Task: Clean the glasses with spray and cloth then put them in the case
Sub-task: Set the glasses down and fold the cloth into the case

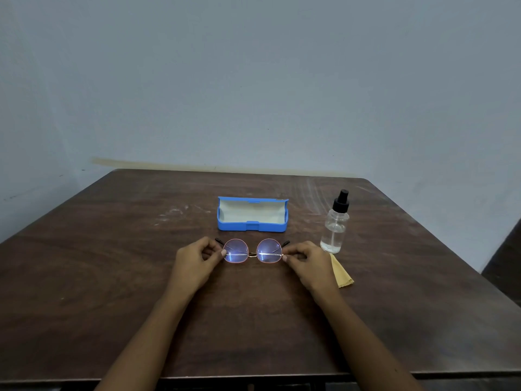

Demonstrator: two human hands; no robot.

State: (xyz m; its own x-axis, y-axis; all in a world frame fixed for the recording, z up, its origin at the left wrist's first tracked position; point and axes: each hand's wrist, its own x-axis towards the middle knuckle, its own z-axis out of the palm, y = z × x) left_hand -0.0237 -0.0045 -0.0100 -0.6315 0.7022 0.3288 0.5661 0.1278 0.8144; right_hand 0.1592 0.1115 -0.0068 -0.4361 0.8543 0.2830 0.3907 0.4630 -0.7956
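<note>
Round thin-rimmed glasses [253, 251] with purple-tinted lenses are held just above the middle of the table. My left hand [194, 258] pinches the left end of the frame and my right hand [306, 259] pinches the right end. Behind the glasses lies the blue case [253, 224], open, with a pale lining and nothing inside. A clear spray bottle [335, 224] with a black pump top stands upright to the right of the case. A yellow cloth [341, 273] lies below the bottle, partly hidden by my right hand.
The dark wooden table [112, 277] has scuffed pale marks near its back edge. A grey wall stands right behind it. A dark object [504, 266] sits beyond the table's right edge.
</note>
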